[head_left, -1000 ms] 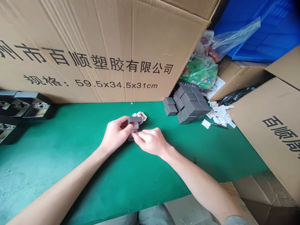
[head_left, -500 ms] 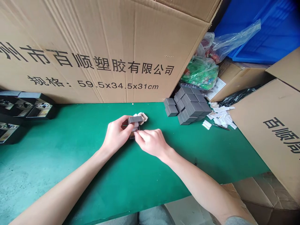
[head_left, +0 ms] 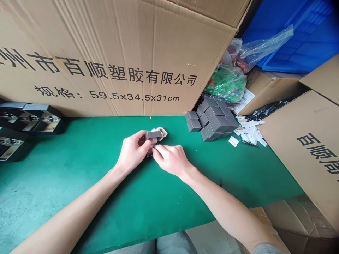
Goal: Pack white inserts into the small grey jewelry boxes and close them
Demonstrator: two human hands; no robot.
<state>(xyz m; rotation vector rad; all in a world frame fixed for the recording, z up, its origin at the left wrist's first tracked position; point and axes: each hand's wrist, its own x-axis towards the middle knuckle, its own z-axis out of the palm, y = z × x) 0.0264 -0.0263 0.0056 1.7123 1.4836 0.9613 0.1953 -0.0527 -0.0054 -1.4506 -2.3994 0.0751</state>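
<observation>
Over the middle of the green table, my left hand (head_left: 134, 149) is closed around a small dark grey box (head_left: 153, 135). My right hand (head_left: 171, 157) pinches at the lower front of that box, its fingertips hiding part of it. A brownish inner part (head_left: 149, 152) shows just below the fingers. Whether my right fingers grip the box or some small piece in it is hidden. Right behind the box lie small white pieces (head_left: 162, 132).
Grey boxes (head_left: 217, 118) are stacked at the back right, with white paper slips (head_left: 250, 131) and a dark thin tool (head_left: 249, 144) beside them. Black open-fronted boxes (head_left: 46, 120) stand at the left. A large carton (head_left: 111, 42) walls the back; another carton (head_left: 304, 141) borders the right.
Both hands stay at the box in nearly the same place. My right fingers have shifted very slightly; the whole view has moved a touch.
</observation>
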